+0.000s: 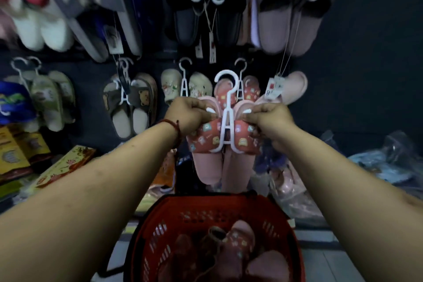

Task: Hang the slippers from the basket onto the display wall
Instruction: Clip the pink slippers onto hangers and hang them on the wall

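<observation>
Left hand (190, 113) and right hand (266, 119) pinch the pink slippers (223, 142) upright; hanger hook (225, 81) tops them, just before the display wall (343, 64).

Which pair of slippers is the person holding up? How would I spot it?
Look above the red basket, in front of the dark display wall. Both hands grip one pair, the pink slippers with red cartoon-print straps. Unlike the hung pairs, their white hanger has its hook free.
</observation>
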The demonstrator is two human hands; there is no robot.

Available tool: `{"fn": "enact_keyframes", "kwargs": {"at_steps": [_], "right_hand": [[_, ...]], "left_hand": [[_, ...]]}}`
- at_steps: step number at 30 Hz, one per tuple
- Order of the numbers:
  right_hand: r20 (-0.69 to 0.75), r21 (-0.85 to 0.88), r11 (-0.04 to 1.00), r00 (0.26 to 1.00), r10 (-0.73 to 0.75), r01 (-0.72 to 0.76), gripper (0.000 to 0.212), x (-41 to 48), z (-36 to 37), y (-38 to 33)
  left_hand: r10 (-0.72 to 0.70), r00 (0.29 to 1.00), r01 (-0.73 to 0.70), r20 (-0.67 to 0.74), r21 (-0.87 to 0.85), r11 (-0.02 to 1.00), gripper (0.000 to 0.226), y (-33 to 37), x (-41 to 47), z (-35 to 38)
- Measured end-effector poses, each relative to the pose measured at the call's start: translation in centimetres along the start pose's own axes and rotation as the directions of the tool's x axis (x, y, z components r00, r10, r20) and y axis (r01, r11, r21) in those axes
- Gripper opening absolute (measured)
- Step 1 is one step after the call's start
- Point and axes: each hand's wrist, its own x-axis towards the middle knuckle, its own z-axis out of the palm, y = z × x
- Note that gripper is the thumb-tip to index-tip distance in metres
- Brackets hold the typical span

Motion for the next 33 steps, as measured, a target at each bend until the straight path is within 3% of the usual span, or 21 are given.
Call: {"fn": "enact_keyframes", "kwargs": {"at_steps": [6, 15, 33], "right_hand": [[-0.063, 0.020, 0.995, 0.993, -0.096, 0.097, 0.011, 2.3, -1.7, -5.5], [-0.103, 0.038, 0.987, 0.983, -0.150, 0.154, 0.004, 4.7, -4.9, -9.9], [-0.135, 0.005, 1.000, 0.990, 0.031, -0.031, 0.007, 6.4, -6.4, 2.8]], "left_hand": [[0.124, 0.992, -0.124, -0.018, 0.014, 0.992, 0.008, 6.1, 3.4, 0.0], [0.190, 0.982, -0.190, -0.015, 0.003, 0.982, 0.011, 11.1, 7.6, 1.5], [0.073, 0.993, -0.075, 0.092, 0.012, 0.997, 0.011, 0.4, 8.1, 10.0]]}}
